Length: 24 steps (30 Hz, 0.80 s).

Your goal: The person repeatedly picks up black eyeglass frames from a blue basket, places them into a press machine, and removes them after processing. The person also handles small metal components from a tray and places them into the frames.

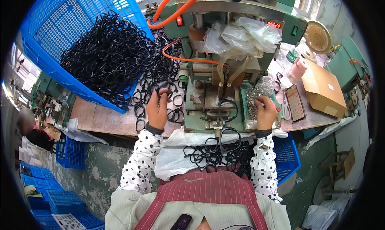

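My left hand (157,111) reaches to the edge of a heap of black eyeglass frames (110,49). Its fingers are closed at a dark eyeglass frame (161,85) there. Over a green tray of small shiny metal pieces (251,99), my right hand (266,113) has thumb and fingers pinched; whatever lies between them is too small to make out. Between my hands stands a green press (210,95) with clear tubes. One eyeglass frame (236,111) is at its work spot, and another dark frame (239,139) hangs just below, in front of the press.
A tilted blue crate (92,95) holds much of the heap. More eyeglass frames (200,154) lie on my lap. To the right are scissors (285,109), a phone (295,103), a cardboard box (325,89) and a pink roll (299,67). Another blue crate (286,160) stands beside my right arm.
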### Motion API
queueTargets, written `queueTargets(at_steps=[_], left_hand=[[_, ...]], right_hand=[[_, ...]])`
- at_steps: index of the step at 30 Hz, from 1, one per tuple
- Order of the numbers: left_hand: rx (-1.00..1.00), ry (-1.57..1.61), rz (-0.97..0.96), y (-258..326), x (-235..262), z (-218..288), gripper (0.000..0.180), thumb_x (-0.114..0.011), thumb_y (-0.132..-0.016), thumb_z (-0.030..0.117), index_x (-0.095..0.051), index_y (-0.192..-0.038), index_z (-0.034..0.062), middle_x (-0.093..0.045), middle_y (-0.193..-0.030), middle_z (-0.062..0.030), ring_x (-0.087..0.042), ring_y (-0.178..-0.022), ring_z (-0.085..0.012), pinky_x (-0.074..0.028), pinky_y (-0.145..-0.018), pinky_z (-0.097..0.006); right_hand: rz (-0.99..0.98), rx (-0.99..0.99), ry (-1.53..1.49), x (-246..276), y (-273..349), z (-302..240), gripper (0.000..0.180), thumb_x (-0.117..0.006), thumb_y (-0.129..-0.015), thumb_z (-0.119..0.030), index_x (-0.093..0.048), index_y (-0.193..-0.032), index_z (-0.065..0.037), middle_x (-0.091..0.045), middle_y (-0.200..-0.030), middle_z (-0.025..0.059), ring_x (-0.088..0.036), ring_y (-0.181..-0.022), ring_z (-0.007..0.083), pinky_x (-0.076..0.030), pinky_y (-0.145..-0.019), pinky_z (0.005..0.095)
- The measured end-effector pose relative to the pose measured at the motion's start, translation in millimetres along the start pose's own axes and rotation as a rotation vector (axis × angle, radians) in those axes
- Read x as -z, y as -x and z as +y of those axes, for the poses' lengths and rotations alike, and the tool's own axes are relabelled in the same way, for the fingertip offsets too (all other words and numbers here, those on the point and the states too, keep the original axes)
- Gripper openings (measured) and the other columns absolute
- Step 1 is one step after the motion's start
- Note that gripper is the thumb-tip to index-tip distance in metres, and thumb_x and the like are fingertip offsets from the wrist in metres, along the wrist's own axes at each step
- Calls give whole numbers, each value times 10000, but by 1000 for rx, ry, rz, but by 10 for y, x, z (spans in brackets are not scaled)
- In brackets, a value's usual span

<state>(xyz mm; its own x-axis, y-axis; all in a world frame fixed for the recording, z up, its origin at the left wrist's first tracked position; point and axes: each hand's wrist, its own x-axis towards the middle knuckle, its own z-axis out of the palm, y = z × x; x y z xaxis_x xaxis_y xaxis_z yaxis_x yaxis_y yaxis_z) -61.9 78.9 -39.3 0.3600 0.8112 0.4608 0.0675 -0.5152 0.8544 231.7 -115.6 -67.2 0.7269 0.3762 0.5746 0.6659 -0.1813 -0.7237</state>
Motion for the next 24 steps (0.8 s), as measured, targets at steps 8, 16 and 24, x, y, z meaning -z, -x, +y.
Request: queueTargets(at_steps=[8,16,24], left_hand=[[-218,-62,7,217,-182,594,177,-552,-973,140,-608,-1077,9,-651,-910,-105,-620,-798,-204,-471,-724,-302],[-619,-93,-92,240,-238,776,248,-572,-841,-42,-587,-1072,49,-685,-1028,-105,-624,-853,-258,-437,-835,-392],[-992,-81,-303,281,-555,917,418,-635,-778,-2,-610,-1192,45,-648,-1180,-125,-646,-1028,-259,-467,-935,-420]], right_hand=[[-425,-24,-615,283,-109,-1042,179,-675,-776,17,-736,-942,-10,-695,-810,86,-618,-752,130,-466,-685,236],[-347,-296,-634,-114,-42,-1263,381,-736,-738,-2,-588,-1088,27,-695,-806,88,-623,-691,104,-481,-625,239],[-302,-281,-622,-171,-13,-1260,524,-740,-726,-6,-515,-1200,1,-708,-832,112,-600,-683,84,-469,-626,217]])
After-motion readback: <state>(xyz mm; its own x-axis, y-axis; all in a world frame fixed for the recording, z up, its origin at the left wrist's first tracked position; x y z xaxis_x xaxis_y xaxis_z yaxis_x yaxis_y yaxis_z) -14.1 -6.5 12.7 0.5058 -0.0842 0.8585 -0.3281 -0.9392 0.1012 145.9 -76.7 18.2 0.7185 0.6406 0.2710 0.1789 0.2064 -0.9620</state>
